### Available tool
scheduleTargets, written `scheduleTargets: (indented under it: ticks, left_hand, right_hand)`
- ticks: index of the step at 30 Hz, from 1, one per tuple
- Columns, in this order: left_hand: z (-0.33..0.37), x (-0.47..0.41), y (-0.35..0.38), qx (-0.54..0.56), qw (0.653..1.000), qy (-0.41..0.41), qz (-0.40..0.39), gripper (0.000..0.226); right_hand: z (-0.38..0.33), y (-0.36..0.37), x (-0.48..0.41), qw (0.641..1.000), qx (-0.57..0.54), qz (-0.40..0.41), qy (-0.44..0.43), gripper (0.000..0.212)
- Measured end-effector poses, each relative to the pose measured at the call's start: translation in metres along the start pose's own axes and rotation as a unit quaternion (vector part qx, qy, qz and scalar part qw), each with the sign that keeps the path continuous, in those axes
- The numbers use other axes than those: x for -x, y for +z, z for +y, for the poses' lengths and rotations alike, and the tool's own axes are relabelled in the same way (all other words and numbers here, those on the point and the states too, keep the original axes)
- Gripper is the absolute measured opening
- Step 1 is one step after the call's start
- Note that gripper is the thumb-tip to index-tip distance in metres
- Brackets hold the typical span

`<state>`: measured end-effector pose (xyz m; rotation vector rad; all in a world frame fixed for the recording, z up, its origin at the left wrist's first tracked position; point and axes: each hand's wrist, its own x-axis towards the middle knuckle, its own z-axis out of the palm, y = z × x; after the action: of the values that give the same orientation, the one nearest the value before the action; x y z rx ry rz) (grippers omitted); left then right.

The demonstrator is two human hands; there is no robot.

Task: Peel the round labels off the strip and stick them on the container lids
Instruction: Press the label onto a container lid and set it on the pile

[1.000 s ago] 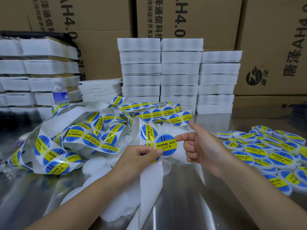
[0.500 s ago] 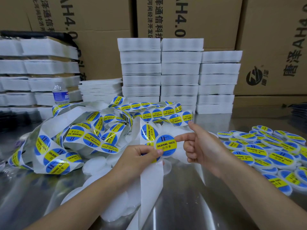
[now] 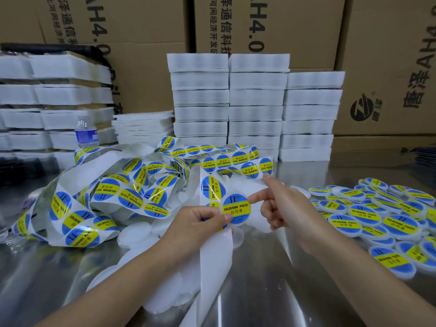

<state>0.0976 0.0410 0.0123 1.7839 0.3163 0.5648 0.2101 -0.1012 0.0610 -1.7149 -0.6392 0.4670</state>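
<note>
Left hand [image 3: 195,223] at centre frame, fingers [image 3: 205,212] curled round the white backing strip [image 3: 215,263], thumb pressed on the lower left edge of one round label [image 3: 236,208] reading SOLDERING PASTE. The label faces the camera, with a white rim showing under it (lid or backing, cannot tell). Right hand [image 3: 287,208] just beside it: forefinger straight, tip touching the label's right edge; thumb raised and apart; other fingers curled on nothing. The strip hangs from the left hand to the steel counter [image 3: 271,291] and loops away left into a heap of unpeeled labels. Plain white lids [image 3: 134,234] lie under and beside the heap. Labelled lids [image 3: 368,215] are piled at right, apart from the hands. Behind: water bottle [image 3: 86,134], stacked white foam trays [image 3: 257,97], cardboard boxes [image 3: 306,27].
</note>
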Motion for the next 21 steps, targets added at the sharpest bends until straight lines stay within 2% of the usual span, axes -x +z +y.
scheduleTargets:
  ticks: [4,10,14,18,21]
  left_hand:
    - [0.001,0.001,0.0,-0.011,1.0,0.0,-0.004,0.023]
    - [0.003,0.002,0.001,-0.004,1.0,-0.009,-0.014,0.022]
    - [0.003,0.002,0.0,-0.004,1.0,-0.015,-0.018,0.018]
    - [0.004,0.003,0.0,0.01,1.0,-0.011,-0.025,0.024]
    - [0.004,0.004,0.0,0.026,0.999,-0.002,-0.031,0.029]
  right_hand:
    - [0.003,0.003,0.001,0.99,0.11,0.061,-0.066,0.055]
    - [0.01,0.006,0.01,0.951,0.228,0.121,-0.173,0.055]
    - [0.007,0.005,0.012,0.932,0.267,0.151,-0.196,0.06]
    - [0.009,0.003,0.009,0.896,0.344,0.185,-0.213,0.063]
    - [0.01,0.002,0.009,0.906,0.32,0.172,-0.217,0.063]
